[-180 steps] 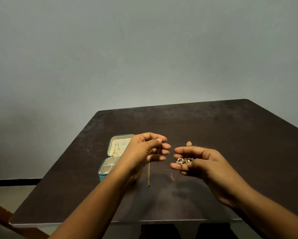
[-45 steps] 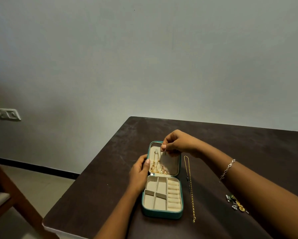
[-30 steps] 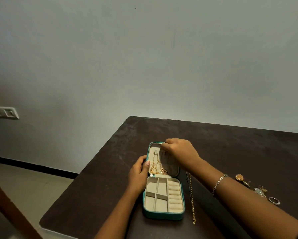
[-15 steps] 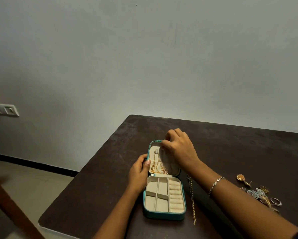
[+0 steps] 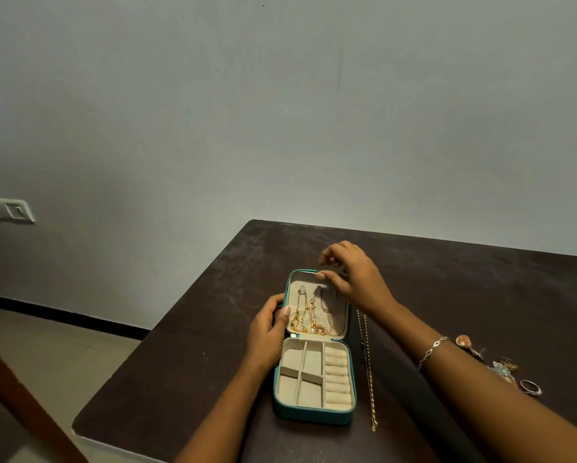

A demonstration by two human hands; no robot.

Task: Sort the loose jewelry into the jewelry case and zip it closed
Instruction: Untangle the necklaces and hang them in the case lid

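Scene: a head-worn view looks down on a dark brown worktop (image 5: 197, 369) set against a pale grey wall (image 5: 280, 111).
Jewelry case: a small teal jewelry case (image 5: 310, 416) lies open in the lower middle of the frame. Its cream lid (image 5: 294, 290) lies flat on the far side.
Compartments: the near half shows square pockets on the left and a column of ring rolls (image 5: 338, 379) on the right. All are bare.
Lid contents: several gold chains (image 5: 309, 317) hang down the lid's lining.
Left hand: the left hand (image 5: 267, 332) grips the lid's left edge, thumb over the rim.
Right hand: the right hand (image 5: 355, 275) sits at the lid's top edge, fingers curled and thumb on the lining. Whether it pinches anything cannot be told. A silver bracelet (image 5: 432, 350) circles its wrist.
Loose pieces: a long gold chain (image 5: 369, 372) lies straight, just right of the case. More loose jewelry (image 5: 502, 367), including a ring (image 5: 531, 387), sits at the right edge.
Background: a white switch plate (image 5: 11, 210) is on the wall at the left.
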